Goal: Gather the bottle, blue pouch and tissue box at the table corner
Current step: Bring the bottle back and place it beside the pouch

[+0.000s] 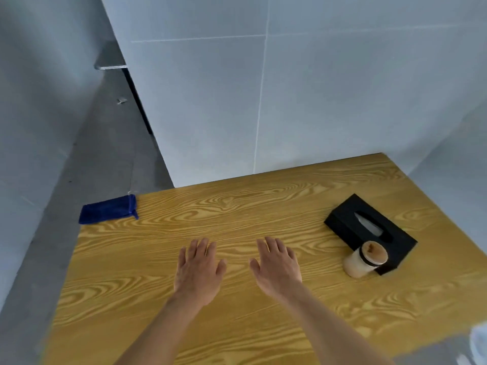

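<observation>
Left hand (199,270): spread flat, palm down, empty, over tabletop (237,206).
Right hand (276,267): spread, empty, just beside left.
Pouch (108,209): far left of left hand, overhanging corner.
Box (369,233): well right of right hand.
Bottle (365,259): touching box's near side.

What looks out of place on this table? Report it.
The blue pouch lies alone at the far left corner, part of it overhanging the table edge. The tissue box sits askew to the edges, the bottle against it. Both hands are empty.
</observation>
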